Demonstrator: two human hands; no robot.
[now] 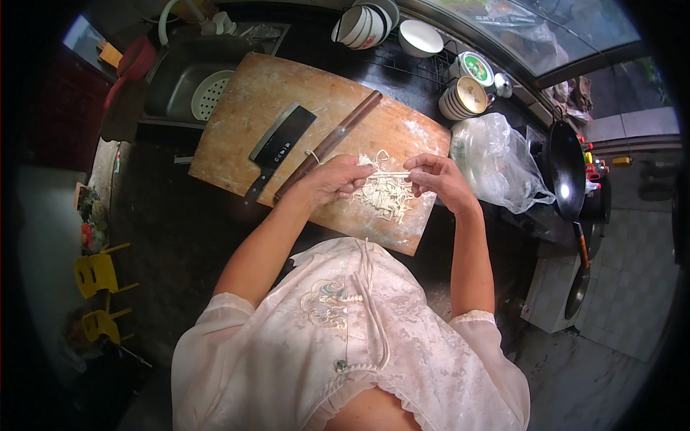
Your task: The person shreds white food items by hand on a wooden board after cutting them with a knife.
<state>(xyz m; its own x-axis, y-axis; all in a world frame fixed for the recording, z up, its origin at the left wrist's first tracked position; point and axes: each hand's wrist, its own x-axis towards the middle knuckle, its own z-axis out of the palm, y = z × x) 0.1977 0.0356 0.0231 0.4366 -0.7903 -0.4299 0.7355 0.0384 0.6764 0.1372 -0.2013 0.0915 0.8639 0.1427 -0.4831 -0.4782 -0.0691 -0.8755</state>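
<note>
Between my left hand (pixel 334 179) and my right hand (pixel 439 178), a few pale strands of dough (pixel 392 175) are stretched level, pinched at either end by thumb and fingers. Below them, a loose heap of cut noodles (pixel 387 200) lies on a floured wooden board (pixel 269 75). A dark wooden rolling pin (pixel 345 126) slants across the board beyond my left hand, with one noodle strand (pixel 312 156) draped over it. Further left rests a black-bladed cleaver (pixel 284 136), its handle reaching past the board's near edge.
To the right are a clear plastic bag (pixel 496 161) and a black wok (pixel 563 167). Stacked bowls (pixel 463 99) and a white bowl (pixel 420 39) stand behind the board. A steel sink (pixel 178 75) with a perforated white strainer (pixel 211 96) is at the left.
</note>
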